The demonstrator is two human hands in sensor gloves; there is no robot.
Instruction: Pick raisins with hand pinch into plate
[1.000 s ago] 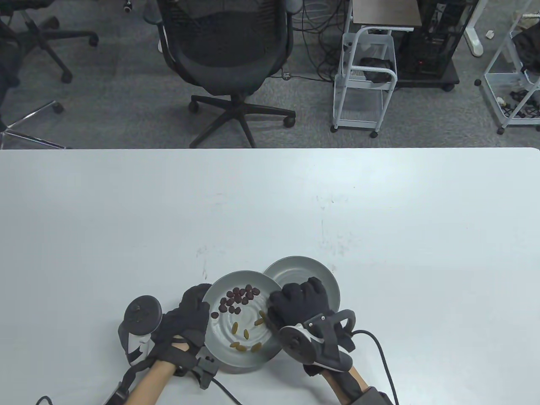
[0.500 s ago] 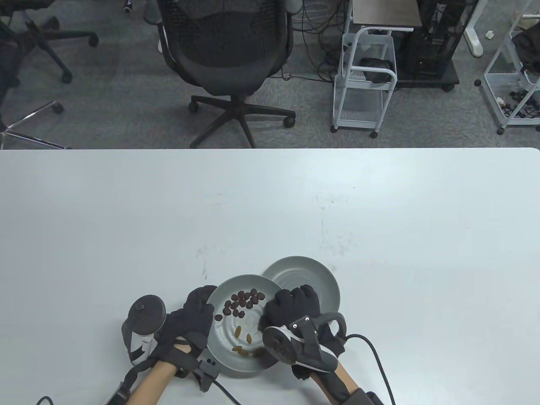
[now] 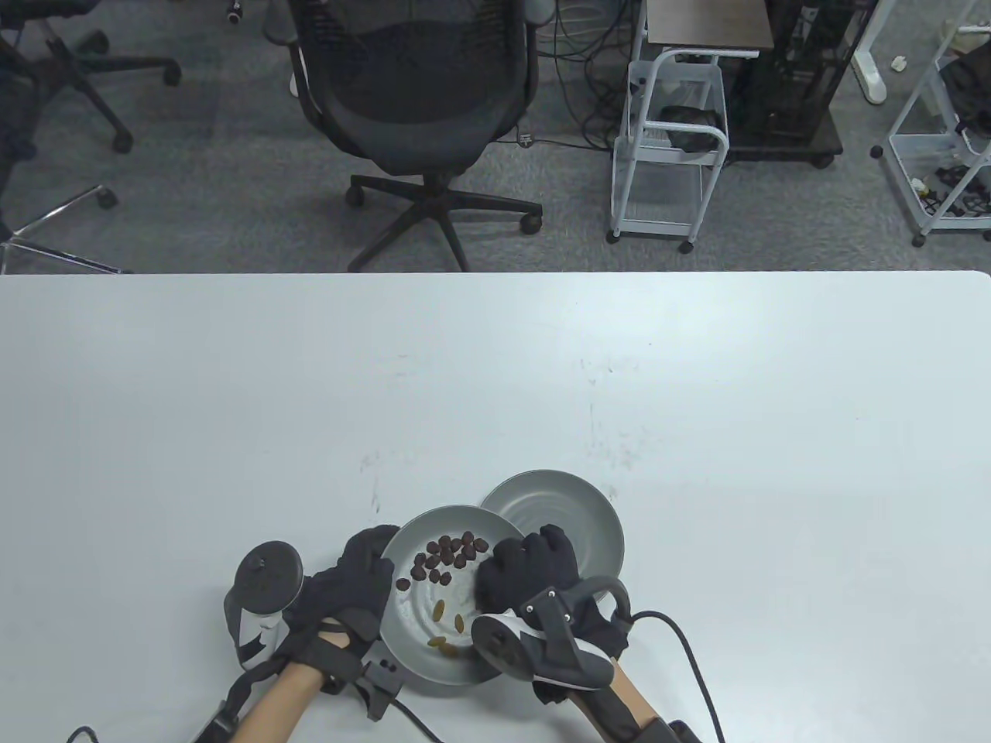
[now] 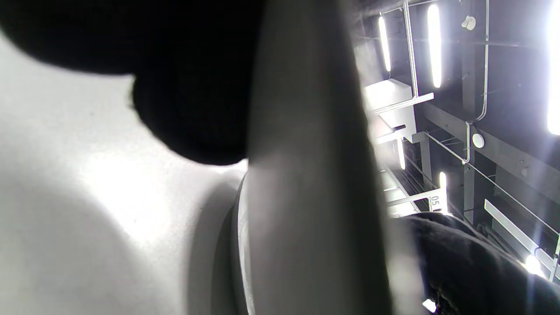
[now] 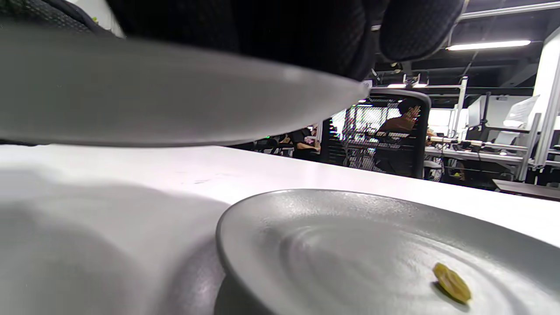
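Barely begun, I judge: one yellow raisin (image 5: pixel 452 283) lies in the far grey round plate (image 3: pixel 577 503) beneath the right hand (image 3: pixel 530 565), whose grip is hidden, while the left hand (image 3: pixel 352 584) holds the raised, tilted grey plate of raisins (image 3: pixel 418 619) beside it.

Both plates look matt grey, the raised plate (image 3: pixel 410 619) and the flat plate (image 3: pixel 577 511), with fine concentric ridges on the faces (clearest in the right wrist view). The desk (image 3: pixel 697 387) is smooth, white, faintly sheened and lightly scuffed. The gloves (image 3: pixel 344 592) are black knitted cloth. The dark raisins (image 3: pixel 445 553) look wrinkled and dull.
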